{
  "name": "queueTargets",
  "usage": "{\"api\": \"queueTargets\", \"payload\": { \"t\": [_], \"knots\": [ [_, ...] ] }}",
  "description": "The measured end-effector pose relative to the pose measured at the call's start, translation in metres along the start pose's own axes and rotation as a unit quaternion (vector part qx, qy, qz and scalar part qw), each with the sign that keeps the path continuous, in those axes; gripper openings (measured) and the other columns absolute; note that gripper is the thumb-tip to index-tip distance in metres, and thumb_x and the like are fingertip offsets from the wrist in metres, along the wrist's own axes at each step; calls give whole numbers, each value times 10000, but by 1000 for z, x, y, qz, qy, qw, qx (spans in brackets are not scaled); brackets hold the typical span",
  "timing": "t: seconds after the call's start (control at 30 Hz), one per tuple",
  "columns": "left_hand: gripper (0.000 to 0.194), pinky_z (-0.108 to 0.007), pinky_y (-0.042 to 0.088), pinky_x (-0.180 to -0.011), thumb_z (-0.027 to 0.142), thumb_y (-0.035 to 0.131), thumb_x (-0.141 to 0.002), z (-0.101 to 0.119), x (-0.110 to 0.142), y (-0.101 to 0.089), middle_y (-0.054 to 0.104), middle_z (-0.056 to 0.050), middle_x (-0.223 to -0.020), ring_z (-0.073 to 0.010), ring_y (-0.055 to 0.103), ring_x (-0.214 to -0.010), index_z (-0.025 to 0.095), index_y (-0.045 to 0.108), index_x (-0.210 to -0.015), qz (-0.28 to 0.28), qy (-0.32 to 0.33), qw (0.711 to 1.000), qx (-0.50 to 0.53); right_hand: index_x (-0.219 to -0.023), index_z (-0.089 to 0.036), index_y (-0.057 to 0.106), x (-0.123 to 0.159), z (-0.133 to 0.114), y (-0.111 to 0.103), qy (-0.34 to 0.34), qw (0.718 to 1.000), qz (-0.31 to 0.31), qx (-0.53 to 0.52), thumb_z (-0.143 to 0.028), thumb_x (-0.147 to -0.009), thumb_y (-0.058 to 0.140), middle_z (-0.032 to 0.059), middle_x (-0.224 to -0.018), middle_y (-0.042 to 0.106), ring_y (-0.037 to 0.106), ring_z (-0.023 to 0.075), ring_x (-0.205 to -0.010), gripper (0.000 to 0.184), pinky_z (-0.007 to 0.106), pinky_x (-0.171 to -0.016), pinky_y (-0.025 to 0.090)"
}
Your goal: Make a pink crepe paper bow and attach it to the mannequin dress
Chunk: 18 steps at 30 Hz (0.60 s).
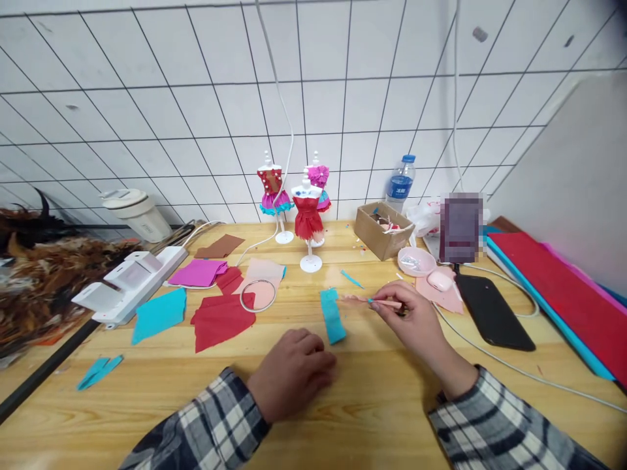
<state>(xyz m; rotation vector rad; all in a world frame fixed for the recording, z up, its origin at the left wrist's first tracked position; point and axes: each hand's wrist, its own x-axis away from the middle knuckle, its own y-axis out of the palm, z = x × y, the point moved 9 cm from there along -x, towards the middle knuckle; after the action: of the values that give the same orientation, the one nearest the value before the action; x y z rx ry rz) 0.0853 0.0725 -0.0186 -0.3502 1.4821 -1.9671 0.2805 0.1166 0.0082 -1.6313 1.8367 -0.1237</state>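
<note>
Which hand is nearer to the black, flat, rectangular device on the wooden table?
Right. The right hand is left of the black device, apart from it; the left hand is much farther left, closer to the viewer.

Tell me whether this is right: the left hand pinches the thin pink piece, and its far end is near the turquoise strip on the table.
Not quite: the head view shows the right hand pinching the thin pink piece. Its far end is indeed near the turquoise strip on the table.
</note>
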Motion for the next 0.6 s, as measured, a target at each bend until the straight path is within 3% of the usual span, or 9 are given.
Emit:
{"api": "queueTargets", "payload": {
  "t": [0.07,0.13,0.17,0.2,0.23,0.33,0.4,0.5,0.6],
  "knots": [
    [140,-343,423,-744,269,551,-897,-3,-1,11,675,-33,-839,-196,588,-821,241,686,-877,-29,-25,999,32,-813,-208,629,5,-5,8,-23,1000,-16,-6,-266,-841,628,36,-797,637,596,174,-744,64,282,-650,465],
    [153,-356,426,-763,282,569,-874,-28,5,4,682,-38,-794,-204,598,-811,223,676,-783,17,-92,988,122,-811,-209,614,15,-16,26,-66,995,-70,-7,-244,-853,609,32,-783,638,593,164,-725,55,270,-637,465],
    [151,-360,431,-774,308,595,-846,-50,13,-6,685,-40,-779,-207,604,-803,216,666,-749,77,-153,966,191,-819,-212,617,22,-24,39,-99,989,-112,-1,-224,-861,593,31,-790,647,598,162,-737,50,269,-653,470],
    [156,-353,443,-769,344,643,-800,-77,25,-16,686,-39,-747,-203,610,-770,209,656,-723,158,-231,920,274,-840,-216,625,30,-32,52,-133,979,-154,8,-201,-870,571,33,-812,661,606,161,-759,63,269,-672,475],
    [186,-353,459,-769,388,609,-822,-96,36,-23,693,-43,-771,-203,622,-773,208,648,-794,200,-272,894,295,-869,-221,637,38,-38,64,-164,968,-187,22,-172,-877,546,36,-847,677,615,161,-784,104,269,-691,482],
    [323,-357,492,-788,454,533,-859,-126,55,-35,719,-79,-852,-214,671,-846,172,583,-1009,263,-336,837,343,-1015,-232,658,51,-47,88,-188,953,-219,97,-73,-871,463,59,-990,704,637,172,-873,290,279,-751,508],
    [417,-351,503,-793,471,559,-843,-125,57,-37,735,-114,-907,-225,688,-895,142,555,-1100,270,-354,813,375,-1196,-228,607,50,-47,92,-155,954,-209,149,-41,-832,456,95,-1152,663,630,208,-989,437,320,-813,522],
    [530,-341,511,-786,482,596,-834,-103,48,-29,750,-138,-930,-228,702,-895,127,522,-1221,250,-363,774,454,-1390,-222,457,42,-57,85,-112,965,-184,149,-59,-767,497,133,-1301,559,600,252,-1082,645,371,-845,536],
    [735,-340,487,-824,421,726,-768,-71,31,-6,754,-129,-931,-220,698,-887,140,409,-1369,204,-350,663,629,-1387,-231,469,30,-77,77,-110,976,-170,84,-129,-804,533,113,-1195,614,608,237,-1036,596,369,-862,535]
  ]
}}
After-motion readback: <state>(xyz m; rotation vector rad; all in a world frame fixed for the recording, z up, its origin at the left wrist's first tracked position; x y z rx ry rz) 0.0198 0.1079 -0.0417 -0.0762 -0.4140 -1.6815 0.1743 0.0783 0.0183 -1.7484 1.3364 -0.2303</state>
